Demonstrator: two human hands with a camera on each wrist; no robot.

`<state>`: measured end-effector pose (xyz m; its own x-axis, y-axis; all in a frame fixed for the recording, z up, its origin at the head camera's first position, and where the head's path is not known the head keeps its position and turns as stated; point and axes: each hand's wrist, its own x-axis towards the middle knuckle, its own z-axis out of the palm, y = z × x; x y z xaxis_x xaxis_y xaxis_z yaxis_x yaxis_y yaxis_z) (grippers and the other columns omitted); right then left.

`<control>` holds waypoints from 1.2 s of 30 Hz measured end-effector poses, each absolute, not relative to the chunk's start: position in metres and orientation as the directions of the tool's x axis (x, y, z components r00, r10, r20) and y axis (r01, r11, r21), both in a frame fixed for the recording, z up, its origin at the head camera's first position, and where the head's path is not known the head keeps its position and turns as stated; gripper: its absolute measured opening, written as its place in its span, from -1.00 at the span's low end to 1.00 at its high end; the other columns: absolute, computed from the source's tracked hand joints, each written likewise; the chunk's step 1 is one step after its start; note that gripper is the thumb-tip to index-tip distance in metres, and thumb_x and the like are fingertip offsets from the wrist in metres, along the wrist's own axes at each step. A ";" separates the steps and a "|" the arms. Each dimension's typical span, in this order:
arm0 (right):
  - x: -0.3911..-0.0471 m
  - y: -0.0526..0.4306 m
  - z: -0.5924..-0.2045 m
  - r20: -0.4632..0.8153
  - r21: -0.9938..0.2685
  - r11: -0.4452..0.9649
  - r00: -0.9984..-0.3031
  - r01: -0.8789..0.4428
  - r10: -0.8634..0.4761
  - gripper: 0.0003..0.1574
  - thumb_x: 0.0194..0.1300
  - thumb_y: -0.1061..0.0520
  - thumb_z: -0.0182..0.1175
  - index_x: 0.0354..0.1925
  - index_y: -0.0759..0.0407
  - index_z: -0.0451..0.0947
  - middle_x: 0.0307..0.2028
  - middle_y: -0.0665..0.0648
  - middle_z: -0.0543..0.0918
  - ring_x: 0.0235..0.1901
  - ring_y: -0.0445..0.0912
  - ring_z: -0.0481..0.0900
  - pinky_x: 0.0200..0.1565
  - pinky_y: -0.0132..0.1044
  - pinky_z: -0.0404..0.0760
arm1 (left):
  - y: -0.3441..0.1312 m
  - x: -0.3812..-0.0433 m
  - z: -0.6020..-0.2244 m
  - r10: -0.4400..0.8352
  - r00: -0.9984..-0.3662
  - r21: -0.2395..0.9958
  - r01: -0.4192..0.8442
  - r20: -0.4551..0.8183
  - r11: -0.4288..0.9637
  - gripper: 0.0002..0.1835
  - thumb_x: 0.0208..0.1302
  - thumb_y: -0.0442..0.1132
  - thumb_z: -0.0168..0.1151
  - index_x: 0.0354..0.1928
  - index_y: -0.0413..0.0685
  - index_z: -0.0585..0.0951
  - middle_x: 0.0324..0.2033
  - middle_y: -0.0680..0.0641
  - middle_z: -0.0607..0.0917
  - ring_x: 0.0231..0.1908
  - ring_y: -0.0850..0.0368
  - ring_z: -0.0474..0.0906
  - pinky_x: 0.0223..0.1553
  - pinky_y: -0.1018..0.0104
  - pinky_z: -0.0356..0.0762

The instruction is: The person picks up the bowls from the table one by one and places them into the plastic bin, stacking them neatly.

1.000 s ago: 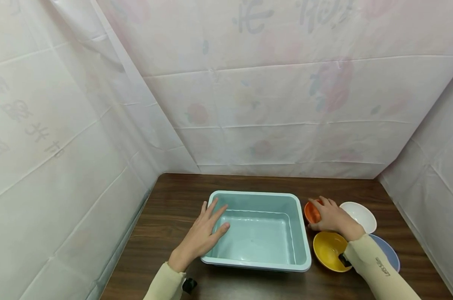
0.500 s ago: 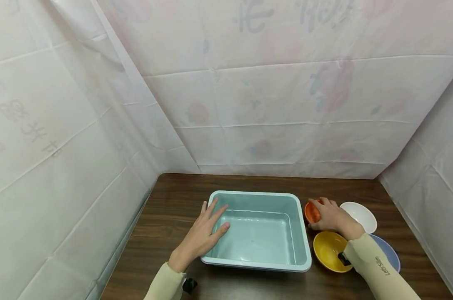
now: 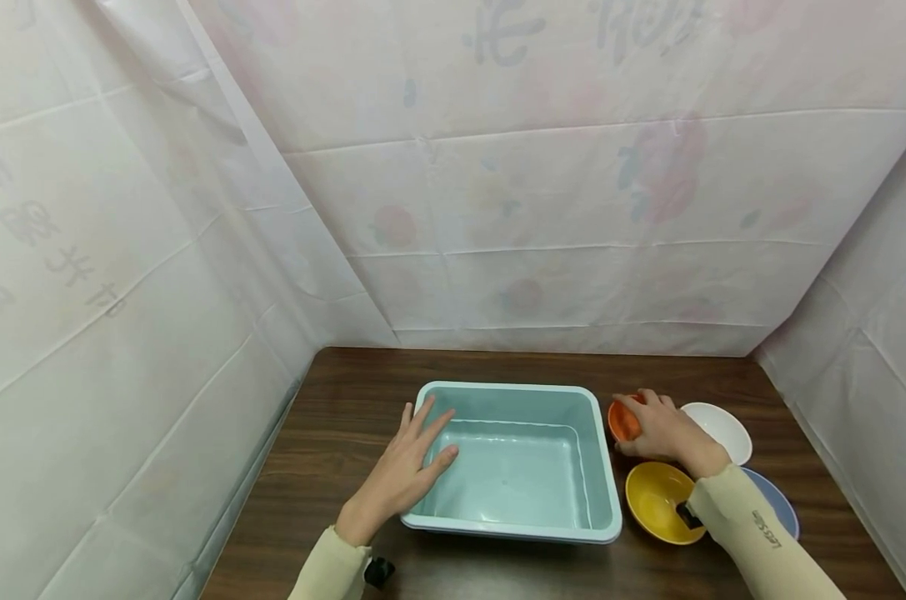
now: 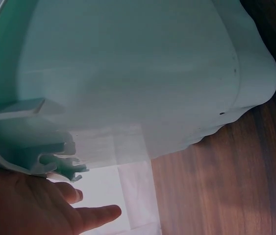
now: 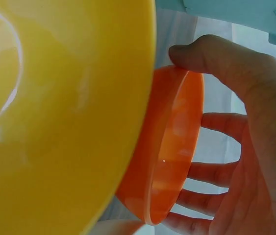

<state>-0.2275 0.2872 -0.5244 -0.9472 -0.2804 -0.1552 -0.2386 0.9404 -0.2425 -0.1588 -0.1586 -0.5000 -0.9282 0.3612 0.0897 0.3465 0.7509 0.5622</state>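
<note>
White printed sheets [image 3: 535, 208] hang behind and beside the dark wood-grain surface [image 3: 355, 433] before you. The work looks to be at an early point: your right hand [image 3: 668, 433] spans the orange bowl [image 3: 623, 425], thumb at the near rim and fingers curved round the far side, gripping it just right of the basin [image 3: 508, 479]. Your left hand [image 3: 406, 471] is spread wide at the basin's left rim, holding nothing. The other bowls are unhandled: the yellow bowl [image 3: 651, 504] beside the basin's near right corner, the white bowl [image 3: 725, 432] farther right of the basin, and the blue bowl [image 3: 781, 502], partly hidden by your sleeve [image 3: 760, 533], farthest right. Count one basin and four bowls, one of each colour, all outside the basin.
</note>
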 end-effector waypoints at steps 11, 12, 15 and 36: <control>-0.225 0.285 -0.508 -0.078 -0.202 0.948 -0.961 -0.246 -0.266 0.08 0.05 -0.32 0.43 0.45 0.06 0.40 0.28 0.52 0.39 0.05 0.42 0.45 -0.01 0.43 0.51 | -0.159 -0.158 -0.499 0.359 -0.930 0.567 0.340 0.084 0.750 -0.32 0.55 0.26 -0.04 0.59 0.22 0.27 0.66 -0.04 -0.06 0.61 -0.30 -0.35 0.38 -0.57 0.07; -0.225 0.286 -0.506 -0.072 -0.197 0.948 -0.961 -0.249 -0.268 0.07 0.06 -0.32 0.42 0.44 0.06 0.40 0.28 0.51 0.39 0.05 0.42 0.46 -0.02 0.42 0.51 | -0.159 -0.158 -0.499 0.358 -0.930 0.566 0.338 0.079 0.752 -0.31 0.55 0.27 -0.04 0.59 0.23 0.27 0.66 -0.04 -0.06 0.62 -0.29 -0.35 0.38 -0.57 0.06; -0.225 0.287 -0.501 -0.054 -0.187 0.949 -0.962 -0.253 -0.267 0.06 0.07 -0.33 0.40 0.45 0.05 0.39 0.27 0.50 0.40 0.05 0.41 0.46 -0.04 0.37 0.52 | -0.159 -0.158 -0.499 0.356 -0.931 0.567 0.334 0.076 0.753 -0.31 0.54 0.27 -0.04 0.59 0.23 0.26 0.66 -0.02 -0.07 0.62 -0.28 -0.36 0.38 -0.57 0.05; -0.217 0.286 -0.455 -0.001 -0.142 0.950 -0.960 -0.277 -0.280 0.05 0.15 -0.33 0.34 0.49 0.05 0.34 0.31 0.50 0.35 0.11 0.45 0.42 -0.01 0.38 0.50 | -0.158 -0.157 -0.498 0.354 -0.933 0.566 0.330 0.071 0.755 -0.26 0.53 0.29 -0.03 0.61 0.16 0.23 0.66 -0.04 -0.08 0.62 -0.26 -0.37 0.39 -0.56 0.06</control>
